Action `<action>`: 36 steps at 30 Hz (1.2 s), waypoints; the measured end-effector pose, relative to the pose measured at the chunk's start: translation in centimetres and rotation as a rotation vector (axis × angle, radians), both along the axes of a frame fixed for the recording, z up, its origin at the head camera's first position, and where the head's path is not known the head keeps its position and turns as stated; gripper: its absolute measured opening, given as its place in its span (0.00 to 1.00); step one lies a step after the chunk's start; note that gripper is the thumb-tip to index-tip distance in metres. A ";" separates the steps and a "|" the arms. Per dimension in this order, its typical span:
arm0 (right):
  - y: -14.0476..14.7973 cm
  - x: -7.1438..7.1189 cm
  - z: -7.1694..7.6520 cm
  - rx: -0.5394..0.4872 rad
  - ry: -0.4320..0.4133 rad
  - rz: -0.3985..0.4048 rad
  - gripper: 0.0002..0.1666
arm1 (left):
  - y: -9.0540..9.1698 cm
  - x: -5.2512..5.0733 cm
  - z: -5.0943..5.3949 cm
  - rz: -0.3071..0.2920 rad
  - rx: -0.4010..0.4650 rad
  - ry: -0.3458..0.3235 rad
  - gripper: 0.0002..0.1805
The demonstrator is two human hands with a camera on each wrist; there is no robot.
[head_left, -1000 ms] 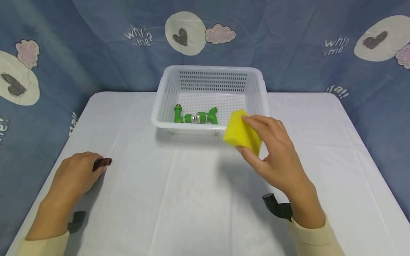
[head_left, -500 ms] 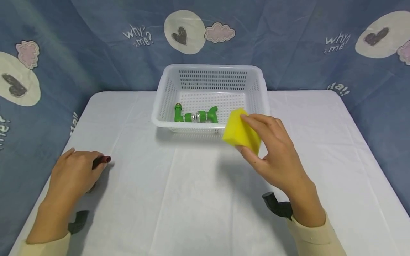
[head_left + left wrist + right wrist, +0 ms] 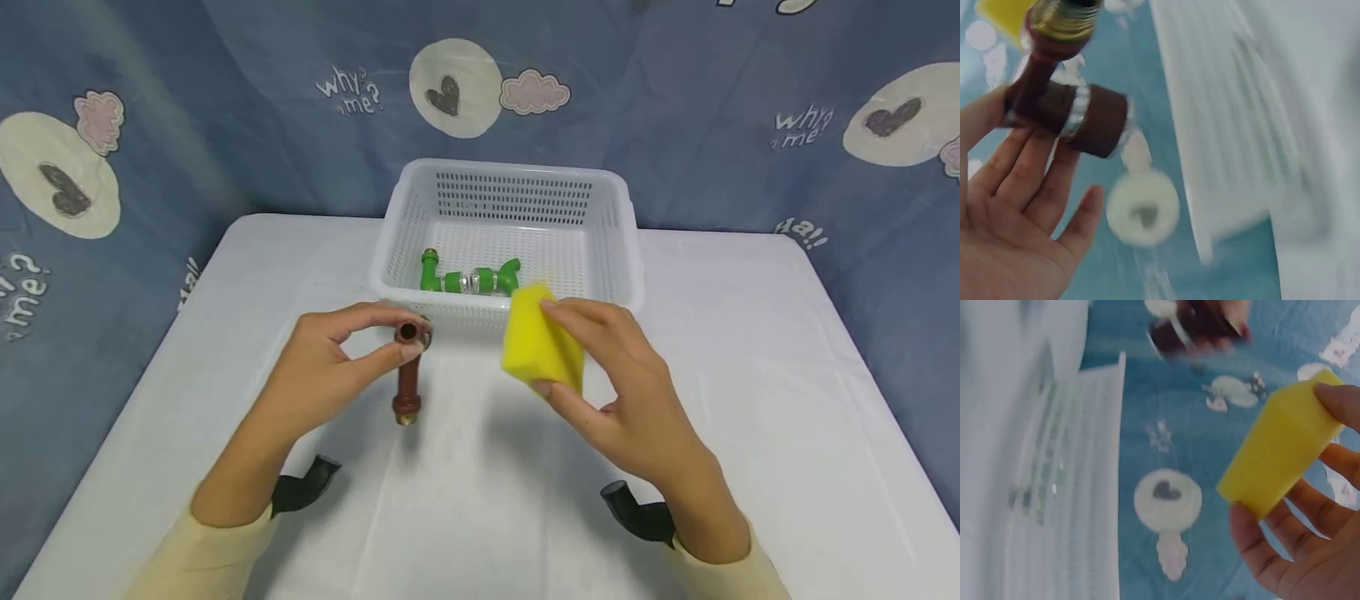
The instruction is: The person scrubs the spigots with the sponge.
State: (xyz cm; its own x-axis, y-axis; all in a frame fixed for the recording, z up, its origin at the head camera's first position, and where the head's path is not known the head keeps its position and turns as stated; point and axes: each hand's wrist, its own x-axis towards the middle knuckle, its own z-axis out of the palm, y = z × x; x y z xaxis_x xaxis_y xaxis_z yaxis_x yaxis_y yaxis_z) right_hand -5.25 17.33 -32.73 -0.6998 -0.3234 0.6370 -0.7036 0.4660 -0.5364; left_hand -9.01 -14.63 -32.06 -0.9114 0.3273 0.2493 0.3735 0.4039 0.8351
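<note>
In the head view, my left hand (image 3: pixel 322 367) pinches a dark red pipe fitting (image 3: pixel 407 385) between thumb and fingers, its brass-coloured end pointing down toward me. The left wrist view shows the fitting (image 3: pixel 1102 121) with a metal ring and a threaded end, blurred. My right hand (image 3: pixel 630 400) grips a yellow sponge-like block (image 3: pixel 542 343) by its edges, in front of the basket's right half. The block (image 3: pixel 1282 440) also shows in the right wrist view. The two held things are apart.
A white perforated basket (image 3: pixel 517 170) stands at the back of the white-covered table (image 3: pixel 465 517). Inside it lies a green pipe assembly (image 3: pixel 486 280) with clear parts. A blue printed cloth (image 3: pixel 675 108) hangs behind and at the sides.
My left hand has moved from the left side toward the middle with the red fitting, which shows more fully. My right hand and the yellow block have shifted slightly left and toward me.
</note>
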 end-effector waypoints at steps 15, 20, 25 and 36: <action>-2.7 0.2 -1.3 -0.120 0.119 -0.015 0.31 | 7.1 -0.7 -1.7 -0.205 0.500 -0.210 0.11; -2.7 0.1 -1.0 -0.131 0.143 -0.003 0.31 | 7.3 -1.4 -1.8 -0.229 0.520 -0.254 0.11; -2.7 0.0 -0.7 -0.117 0.166 0.019 0.28 | 7.8 -1.6 -2.0 -0.256 0.510 -0.295 0.20; -2.2 -0.4 -1.4 -0.046 0.145 -0.075 0.26 | 8.5 -1.2 -2.4 -0.268 0.429 -0.372 0.20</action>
State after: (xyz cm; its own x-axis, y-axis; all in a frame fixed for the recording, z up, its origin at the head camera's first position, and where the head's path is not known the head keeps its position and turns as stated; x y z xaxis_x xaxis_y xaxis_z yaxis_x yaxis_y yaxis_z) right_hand -5.61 15.12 -34.15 -0.6206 -0.2422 0.7458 -0.7395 0.4972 -0.4539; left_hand -10.16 -6.17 -34.51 -0.8627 0.4974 0.0911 0.0685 -0.0636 0.9956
